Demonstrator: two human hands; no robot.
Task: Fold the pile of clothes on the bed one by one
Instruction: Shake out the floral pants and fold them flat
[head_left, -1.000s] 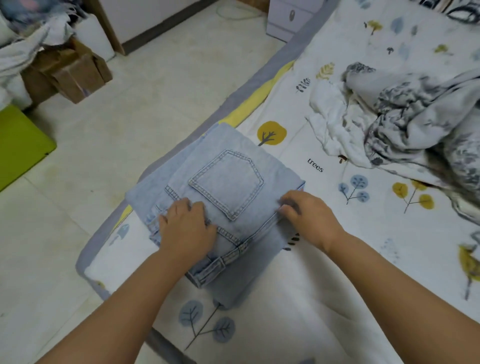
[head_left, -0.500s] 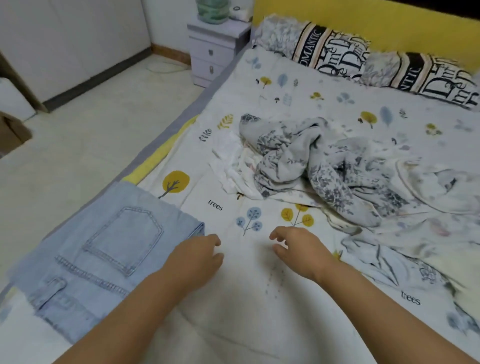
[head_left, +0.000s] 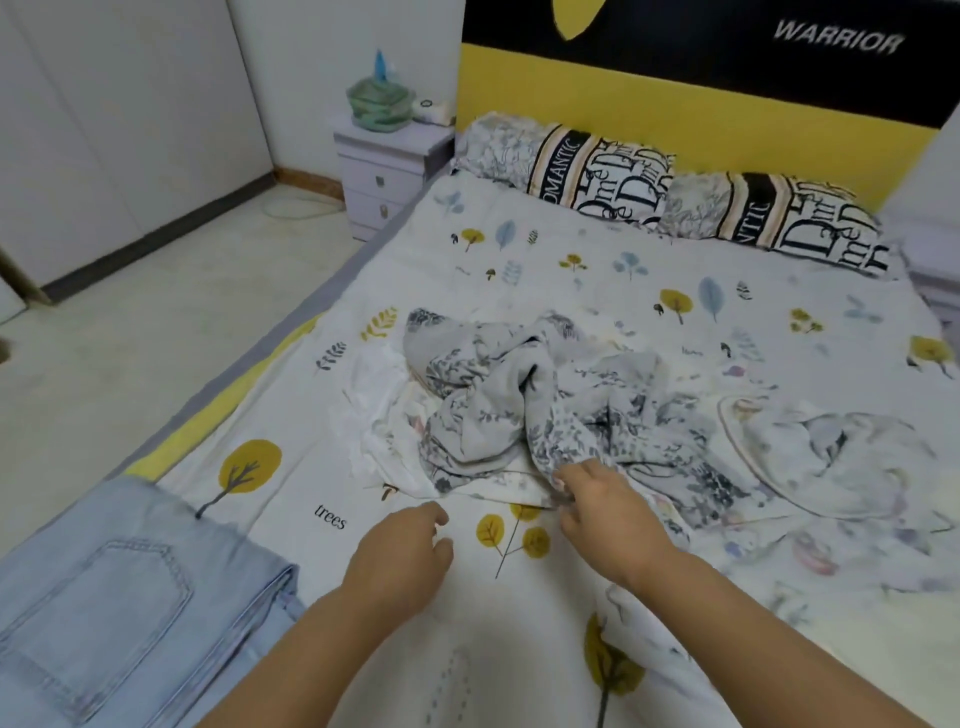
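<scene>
Folded light-blue jeans (head_left: 114, 597) lie flat at the bed's near left corner, back pocket up. A rumpled pile sits mid-bed: a grey floral garment (head_left: 519, 400) on top, a white garment (head_left: 374, 410) at its left, a pale printed garment (head_left: 831, 462) at its right. My right hand (head_left: 602, 499) touches the near edge of the grey floral garment, fingers curled into its hem. My left hand (head_left: 405, 551) hovers over the bare sheet just short of the pile, fingers apart, holding nothing.
The bed (head_left: 649, 270) carries a white sheet with tree prints. Two lettered pillows (head_left: 675, 192) rest against the yellow and black headboard. A white nightstand (head_left: 387, 176) with a green container stands at the bed's far left. Tiled floor lies left of the bed.
Both hands left the folded jeans and moved forward to the pile. The view swung up from the bed corner toward the headboard. My right hand now reaches the grey floral garment.
</scene>
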